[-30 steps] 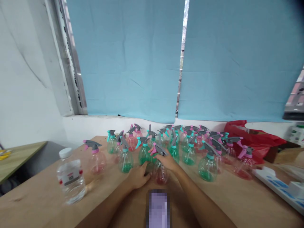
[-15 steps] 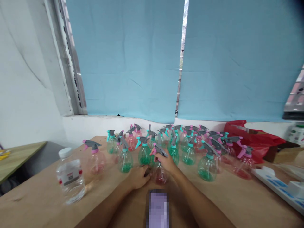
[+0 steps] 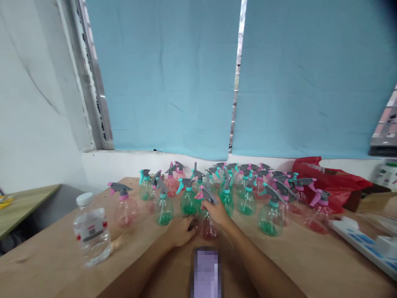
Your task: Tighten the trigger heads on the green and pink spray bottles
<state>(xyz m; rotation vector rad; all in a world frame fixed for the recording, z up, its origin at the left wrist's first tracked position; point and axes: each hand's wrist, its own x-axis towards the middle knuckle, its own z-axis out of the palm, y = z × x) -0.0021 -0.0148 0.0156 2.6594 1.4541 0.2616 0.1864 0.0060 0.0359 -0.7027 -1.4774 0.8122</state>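
Observation:
My right hand [image 3: 215,209] is closed around the neck of a round clear spray bottle [image 3: 209,230]. This bottle has a grey and pink trigger head and a reddish base, and it stands upright on the table. On its left, my left hand [image 3: 181,231] rests low on the tabletop with its fingers curled. A dark patch [image 3: 192,224] shows by its thumb; what it is, I cannot make out. Just beyond my hands stand a green spray bottle [image 3: 188,202] with a turquoise collar and another green spray bottle [image 3: 163,211].
Several more green and pink spray bottles fill the back of the wooden table [image 3: 56,265]. A capped water bottle [image 3: 91,231] stands at left, a pink spray bottle [image 3: 125,211] behind it. A phone [image 3: 206,273] lies in front; a power strip [image 3: 366,244] and red bag [image 3: 331,182] are at right.
My right hand's fingers have shifted slightly on the bottle's trigger head and neck. The left hand and the other bottles look the same.

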